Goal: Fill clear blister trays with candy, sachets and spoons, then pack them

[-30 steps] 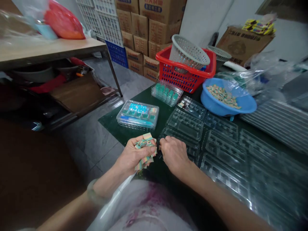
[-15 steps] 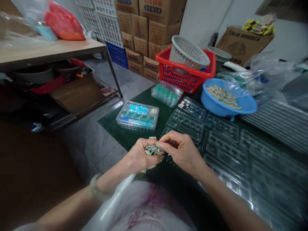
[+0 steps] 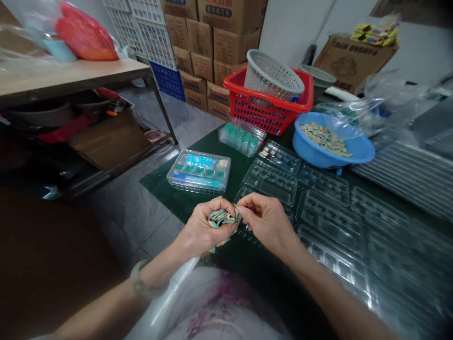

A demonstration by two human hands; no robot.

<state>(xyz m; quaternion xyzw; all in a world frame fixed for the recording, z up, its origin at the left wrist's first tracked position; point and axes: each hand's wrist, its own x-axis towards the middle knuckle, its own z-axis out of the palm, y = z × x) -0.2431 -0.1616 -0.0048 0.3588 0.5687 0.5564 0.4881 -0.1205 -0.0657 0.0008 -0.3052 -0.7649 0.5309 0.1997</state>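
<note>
My left hand (image 3: 205, 226) is closed round a bunch of small flat green-and-cream pieces (image 3: 222, 217), stacked on edge between thumb and fingers. Beside it, my right hand (image 3: 265, 217) pinches at the right end of the bunch, thumb and forefinger on one of these small flat pieces. A few more pieces (image 3: 213, 249) show under my left hand. Just beyond the hands lies a closed clear plastic box (image 3: 200, 172) holding a blue patterned card, green blocks and a blue pen-like stick. Empty clear blister trays (image 3: 272, 182) spread to the right on the dark green tabletop.
At the back right, a blue basin (image 3: 332, 141) holds many similar pieces. A red basket (image 3: 269, 104) with a grey strainer (image 3: 276, 75) stands behind a clear tray of green blocks (image 3: 242, 136). Left are another table (image 3: 78, 80) and cartons (image 3: 198, 61).
My right fingers have shifted slightly outward along the right end of the bunch. A piece standing above my left hand no longer shows. The view has shifted a little.
</note>
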